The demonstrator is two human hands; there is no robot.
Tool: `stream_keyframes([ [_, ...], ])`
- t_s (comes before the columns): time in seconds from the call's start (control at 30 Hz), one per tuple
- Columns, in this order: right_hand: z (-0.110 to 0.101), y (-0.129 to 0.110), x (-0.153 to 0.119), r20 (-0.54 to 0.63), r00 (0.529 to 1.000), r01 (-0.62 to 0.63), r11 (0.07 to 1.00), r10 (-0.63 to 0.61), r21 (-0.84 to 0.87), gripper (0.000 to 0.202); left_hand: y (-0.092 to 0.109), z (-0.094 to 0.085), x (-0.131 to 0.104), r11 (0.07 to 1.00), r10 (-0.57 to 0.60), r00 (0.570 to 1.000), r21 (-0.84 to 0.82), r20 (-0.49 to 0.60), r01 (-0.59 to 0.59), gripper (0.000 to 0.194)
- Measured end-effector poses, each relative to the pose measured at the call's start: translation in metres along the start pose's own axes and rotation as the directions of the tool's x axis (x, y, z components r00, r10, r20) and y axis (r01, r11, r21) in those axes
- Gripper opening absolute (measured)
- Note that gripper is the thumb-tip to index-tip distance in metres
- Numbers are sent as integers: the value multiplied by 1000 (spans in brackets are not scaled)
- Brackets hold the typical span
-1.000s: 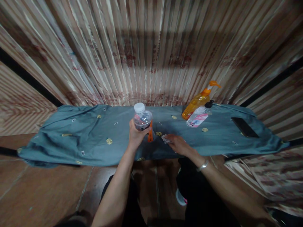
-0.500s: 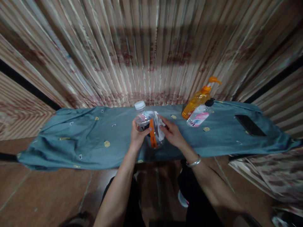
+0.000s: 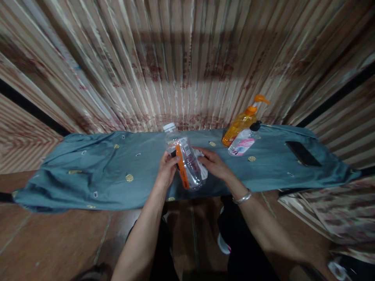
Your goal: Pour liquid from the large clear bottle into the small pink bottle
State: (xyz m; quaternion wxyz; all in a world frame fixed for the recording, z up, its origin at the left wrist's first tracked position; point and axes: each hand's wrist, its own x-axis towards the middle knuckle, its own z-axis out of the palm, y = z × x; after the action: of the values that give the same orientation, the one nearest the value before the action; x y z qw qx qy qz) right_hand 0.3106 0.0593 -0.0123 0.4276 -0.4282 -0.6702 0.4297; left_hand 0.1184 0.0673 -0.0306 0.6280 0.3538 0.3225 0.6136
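Observation:
A large clear plastic bottle (image 3: 191,171) with a white cap and an orange label strip is tilted, its cap pointing up and to the left. My left hand (image 3: 168,167) grips its left side, the thumb beside the orange strip. On the right side of the bottle, my right hand (image 3: 213,163) pinches a crumpled white cloth or tissue (image 3: 202,166) and holds it against the plastic. The fingertips of my right hand are partly hidden by the white material.
An orange pump bottle (image 3: 238,127) and a clear black-capped bottle with a pink label (image 3: 242,144) stand right of my hands on the teal cloth (image 3: 99,168). A dark phone (image 3: 303,153) lies farther right. Pleated curtains (image 3: 175,58) hang behind.
The clear bottle has turned, showing more of its label and a barcode, and its base has shifted slightly down and right. My right hand and the white material are lower on its side.

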Motion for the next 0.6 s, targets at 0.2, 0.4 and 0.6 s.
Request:
stream_keyframes([
  [0.2, 17, -17, -13, -76, 973, 193, 950, -217, -244, 50, -8, 5, 1, 1000, -24, 997, -13, -78, 23, 48],
  [0.4, 10, -8, 7, -76, 984, 143, 973, -159, -180, 47, -15, 6, -4, 995, -89, 993, 29, -74, 91, 40],
  [0.6, 4, -7, -11, -149, 984, 77, 990, -94, -117, 47, -14, 2, -2, 985, -150, 988, 76, -40, 152, 41],
])
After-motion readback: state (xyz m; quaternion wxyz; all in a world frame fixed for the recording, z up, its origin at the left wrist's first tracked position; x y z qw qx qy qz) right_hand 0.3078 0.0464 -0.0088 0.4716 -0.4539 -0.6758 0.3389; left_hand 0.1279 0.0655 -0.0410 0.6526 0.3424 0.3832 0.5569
